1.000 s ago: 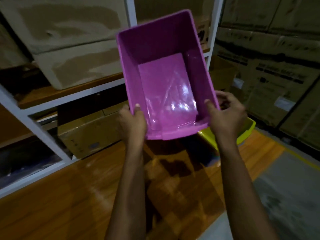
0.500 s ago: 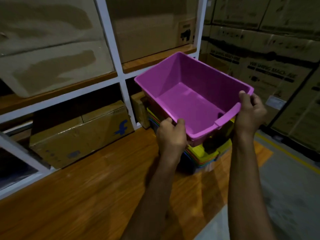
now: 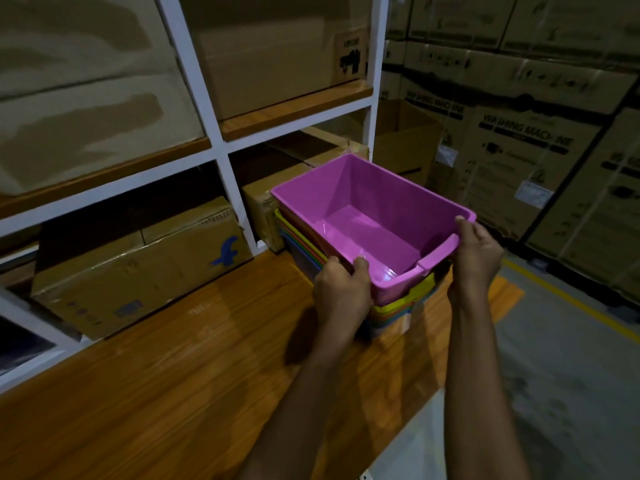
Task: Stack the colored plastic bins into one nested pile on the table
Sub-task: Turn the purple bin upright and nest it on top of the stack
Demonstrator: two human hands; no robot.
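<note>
Lowered since half a second ago, the purple bin (image 3: 372,223) now sits nested on top of the pile of bins (image 3: 398,308), where before it hung tilted above them; a second back it was held up near the shelves with its opening facing the camera. Both hands have come down with it. At about 7 o'clock from the bin's middle, the left hand (image 3: 341,294) grips the near left corner of the rim, thumb over the edge and fingers curled below. At about 4 o'clock, the right hand (image 3: 479,252) holds the near right corner by the lip, fingers wrapped around the outside and thumb on top. Neither hand is spread; each is pinching the rim. Yellow, orange, green and blue edges of the lower bins show beneath the purple one, at 6 o'clock and along its left side. The pile rests on the wooden table (image 3: 173,375), toward its far right end. A cardboard box (image 3: 138,268) with a blue mark sits under the white shelf frame (image 3: 221,147) at 9 o'clock from the pile, well apart from it.
</note>
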